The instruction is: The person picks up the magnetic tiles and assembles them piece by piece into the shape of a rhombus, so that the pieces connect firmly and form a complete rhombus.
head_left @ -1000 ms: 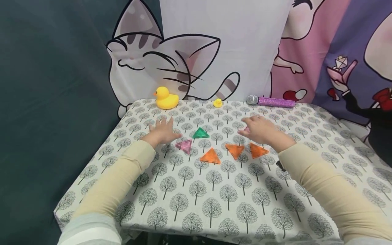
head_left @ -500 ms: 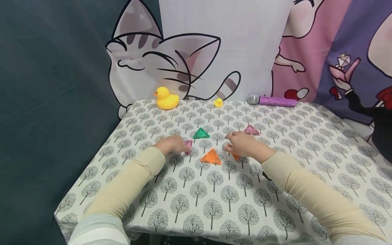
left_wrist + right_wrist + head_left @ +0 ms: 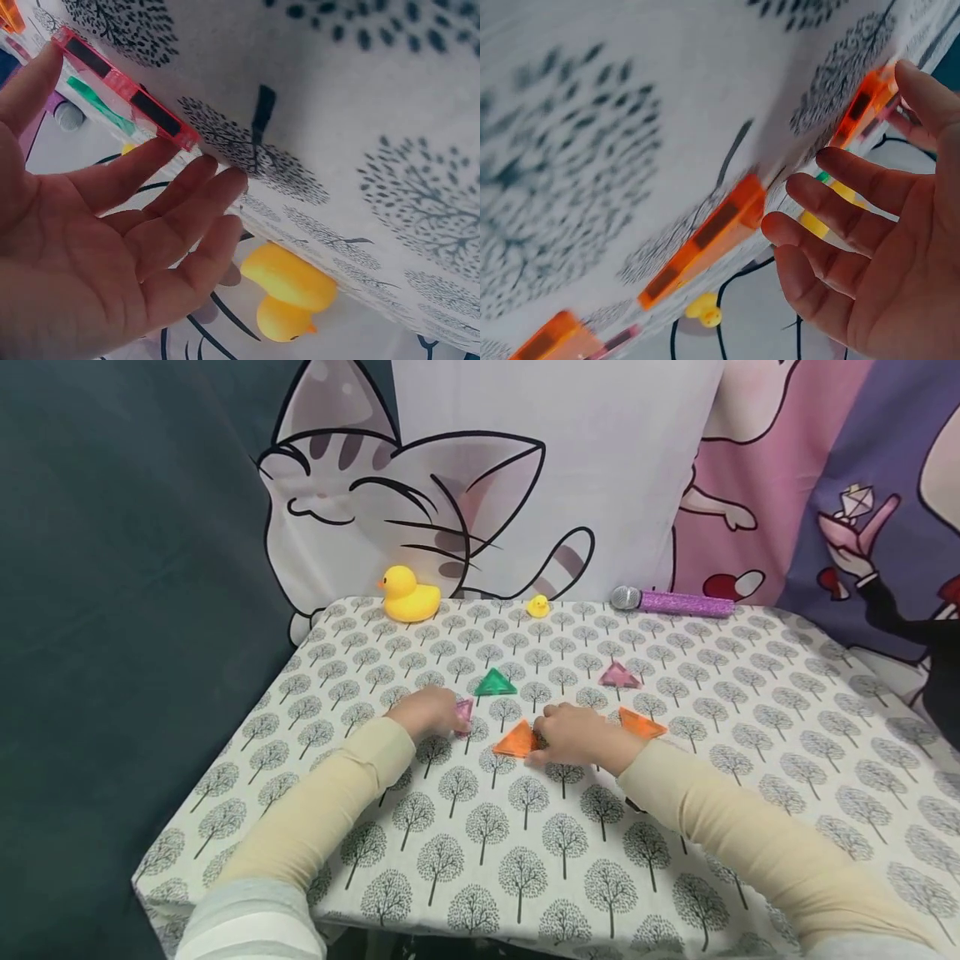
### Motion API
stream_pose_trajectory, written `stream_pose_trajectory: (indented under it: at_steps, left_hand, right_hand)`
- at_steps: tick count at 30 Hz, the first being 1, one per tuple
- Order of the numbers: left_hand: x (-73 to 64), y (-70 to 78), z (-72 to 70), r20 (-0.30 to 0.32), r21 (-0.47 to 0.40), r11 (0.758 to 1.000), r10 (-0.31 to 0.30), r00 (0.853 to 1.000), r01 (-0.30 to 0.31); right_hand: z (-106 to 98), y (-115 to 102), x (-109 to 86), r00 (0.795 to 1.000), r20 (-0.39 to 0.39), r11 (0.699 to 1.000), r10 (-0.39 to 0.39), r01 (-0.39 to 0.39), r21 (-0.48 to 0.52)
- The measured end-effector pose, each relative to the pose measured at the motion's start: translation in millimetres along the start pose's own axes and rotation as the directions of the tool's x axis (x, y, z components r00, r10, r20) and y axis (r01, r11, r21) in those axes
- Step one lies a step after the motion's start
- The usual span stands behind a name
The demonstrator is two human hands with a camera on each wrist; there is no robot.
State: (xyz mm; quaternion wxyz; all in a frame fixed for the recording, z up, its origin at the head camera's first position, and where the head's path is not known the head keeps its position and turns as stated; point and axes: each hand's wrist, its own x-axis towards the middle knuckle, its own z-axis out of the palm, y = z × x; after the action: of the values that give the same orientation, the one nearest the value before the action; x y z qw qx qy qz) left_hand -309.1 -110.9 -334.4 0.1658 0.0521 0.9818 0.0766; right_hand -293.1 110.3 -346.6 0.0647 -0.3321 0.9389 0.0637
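Observation:
My left hand (image 3: 427, 712) pinches a pink triangular magnetic tile (image 3: 464, 713) at the table's middle. In the left wrist view the thumb and index finger sit at opposite ends of this tile (image 3: 127, 88), its dark magnet strips showing. My right hand (image 3: 573, 735) has its thumb and index finger at the two ends of the leftmost orange triangular tile (image 3: 864, 109). Under that hand, a second orange tile (image 3: 705, 241) is hidden in the head view. A third orange tile (image 3: 641, 723) lies right of the hand. Farther back are a green triangle (image 3: 496, 682) and another pink one (image 3: 619, 675).
Along the back edge of the tree-print tablecloth (image 3: 450, 893) stand a large yellow rubber duck (image 3: 409, 596) and a tiny duck (image 3: 537, 606). A purple glittery microphone (image 3: 675, 602) lies at the back right. Cartoon-printed curtains (image 3: 480, 410) hang behind the table.
My left hand has moved right and down onto the pink tile. My right hand has swept left from the far pink tile, past the middle orange one, to the leftmost orange tile.

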Motion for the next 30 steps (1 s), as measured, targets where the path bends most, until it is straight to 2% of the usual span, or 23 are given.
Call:
stream_pose_trajectory:
  at_steps: [3,6,10,14,20,22,27,30]
  left_hand:
    - [2.1,1.6,-0.7,-0.003,-0.011,1.000,0.010,1.000,-0.010]
    - [5.0,5.0,-1.5,-0.011,-0.066,0.998,-0.019,1.000,0.018]
    - [9.4,8.3,0.2,-0.059,-0.138,0.989,-0.055,0.997,0.046]
    - [12.5,11.5,3.2,-0.126,-0.152,0.988,-0.038,0.991,0.018]
    - [15.9,16.3,5.3,-0.193,-0.175,0.984,-0.013,0.981,-0.021]
    - [15.0,18.5,5.4,-0.195,-0.221,0.975,-0.015,0.981,-0.029]
    - [6.9,24.5,6.8,-0.181,-0.406,0.910,0.014,0.983,-0.088]
    - [2.4,30.5,8.8,-0.200,-0.411,0.898,0.081,0.976,-0.159]
  right_hand:
    - [1.4,-4.6,3.3,1.000,-0.011,1.000,-0.008,0.008,-0.019]
    - [1.4,-5.8,4.1,1.000,-0.025,1.000,-0.005,0.004,-0.029]
    - [0.8,-7.1,3.9,1.000,-0.021,1.000,-0.001,0.000,-0.020]
    - [1.2,-8.2,4.1,1.000,-0.020,1.000,0.000,0.000,-0.010]
    - [1.7,-7.9,4.4,1.000,-0.025,1.000,0.004,-0.004,-0.001]
    - [2.1,-7.8,4.2,1.000,-0.020,1.000,0.010,-0.010,-0.002]
    - [2.6,-8.2,3.8,1.000,-0.015,1.000,0.009,-0.008,0.009]
    - [2.9,-7.9,3.5,1.000,-0.022,1.000,0.006,-0.006,0.016]
